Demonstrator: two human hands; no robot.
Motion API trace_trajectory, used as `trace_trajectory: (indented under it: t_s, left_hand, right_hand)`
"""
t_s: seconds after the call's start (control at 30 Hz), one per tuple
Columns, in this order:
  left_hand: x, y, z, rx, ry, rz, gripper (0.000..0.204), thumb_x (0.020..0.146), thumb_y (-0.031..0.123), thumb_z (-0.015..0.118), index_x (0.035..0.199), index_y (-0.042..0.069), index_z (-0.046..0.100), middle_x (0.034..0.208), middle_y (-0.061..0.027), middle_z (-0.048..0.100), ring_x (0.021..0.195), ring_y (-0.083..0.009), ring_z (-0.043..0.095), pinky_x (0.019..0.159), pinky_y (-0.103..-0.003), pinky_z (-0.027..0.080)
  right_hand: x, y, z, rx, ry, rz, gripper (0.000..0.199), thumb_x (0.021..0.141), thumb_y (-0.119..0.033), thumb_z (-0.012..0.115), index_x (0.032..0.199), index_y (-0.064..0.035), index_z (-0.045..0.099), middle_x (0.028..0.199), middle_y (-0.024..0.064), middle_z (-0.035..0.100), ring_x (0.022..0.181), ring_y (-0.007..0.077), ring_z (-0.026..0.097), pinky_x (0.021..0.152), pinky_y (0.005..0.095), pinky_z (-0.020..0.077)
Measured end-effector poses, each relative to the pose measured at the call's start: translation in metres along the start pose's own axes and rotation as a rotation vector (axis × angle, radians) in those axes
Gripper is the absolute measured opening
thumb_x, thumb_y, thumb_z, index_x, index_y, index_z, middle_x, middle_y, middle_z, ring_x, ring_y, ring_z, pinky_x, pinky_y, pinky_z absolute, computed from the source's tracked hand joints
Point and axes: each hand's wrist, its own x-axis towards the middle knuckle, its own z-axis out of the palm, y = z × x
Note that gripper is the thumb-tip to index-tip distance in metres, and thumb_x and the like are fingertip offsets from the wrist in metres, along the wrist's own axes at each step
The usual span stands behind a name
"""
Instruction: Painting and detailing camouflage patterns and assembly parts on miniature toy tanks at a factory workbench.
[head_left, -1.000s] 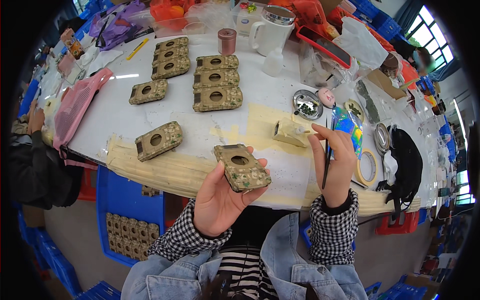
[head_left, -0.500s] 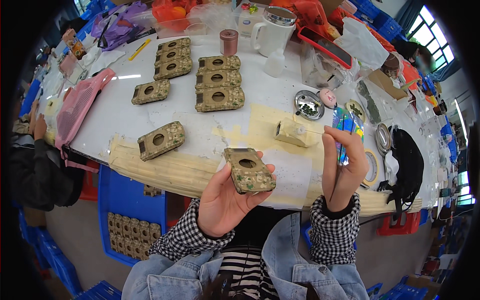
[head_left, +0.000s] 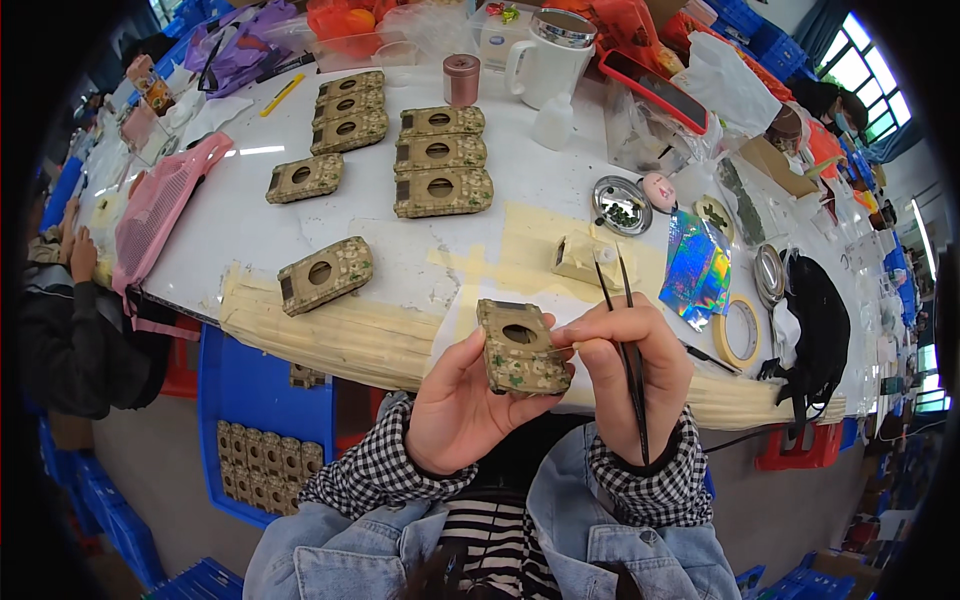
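My left hand [head_left: 450, 415] is closed round a camouflage-painted model tank hull [head_left: 535, 375], tilted, its round opening facing up. Close by on the right, my right hand [head_left: 655, 350] pinches a thin needle-like rod [head_left: 566, 348] between thumb and forefinger. The rod's tip is at the hull's right side; whether it touches cannot be made out. Black tweezers [head_left: 634, 375] are also tucked in that hand, points upward. Beyond the hands sits a small block wrapped in cream tape [head_left: 578, 260], with a whitish blob on its top.
More camouflage hulls stand on the table, including one alone [head_left: 325, 277] and a row [head_left: 443, 192]. A round tin [head_left: 618, 222] holds small green parts. Tape [head_left: 738, 335], holographic sheets [head_left: 692, 275], a white mug [head_left: 550, 65] and a phone [head_left: 655, 90] lie around. A blue crate [head_left: 265, 390] holds several hulls, lower left.
My right hand has moved left and down from beside the taped block, bringing the rod to the hull. My left hand has shifted slightly right with the hull.
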Motion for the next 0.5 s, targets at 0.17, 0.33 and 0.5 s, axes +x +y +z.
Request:
trace_trajectory:
  t_s: [0.17,0.33,0.5]
  left_hand:
    - [0.0,-0.0008,-0.0009,0.01,-0.004,-0.01,0.053,0.101,0.036,0.029,0.139,-0.001,0.028,0.134,-0.017,0.044,0.124,-0.0271,0.048,0.101,-0.042,0.046]
    - [-0.0006,-0.0001,-0.0029,0.023,0.012,-0.012,0.052,0.101,0.035,0.03,0.14,0.001,0.029,0.135,-0.0145,0.044,0.122,-0.0256,0.05,0.101,-0.042,0.046]
    - [-0.0006,-0.0012,-0.0011,0.01,0.032,-0.01,0.051,0.101,0.035,0.03,0.14,0.001,0.029,0.135,-0.0136,0.044,0.121,-0.0252,0.05,0.101,-0.042,0.046]
  right_hand:
    - [-0.0012,0.0021,0.0006,0.027,0.008,0.019,0.009,0.083,0.0,0.065,0.091,-0.0001,0.063,0.083,0.0082,0.064,0.071,0.0153,0.056,0.065,0.0253,0.045]
    - [0.0003,-0.0014,0.0012,0.007,0.0,0.018,0.009,0.083,0.0,0.065,0.091,0.0002,0.063,0.082,0.0082,0.064,0.071,0.0156,0.056,0.065,0.0253,0.0451]
    - [0.0002,-0.0006,0.0013,-0.001,0.004,0.01,0.009,0.082,0.0,0.066,0.091,0.0002,0.063,0.082,0.0082,0.064,0.071,0.0162,0.056,0.065,0.0257,0.0453]
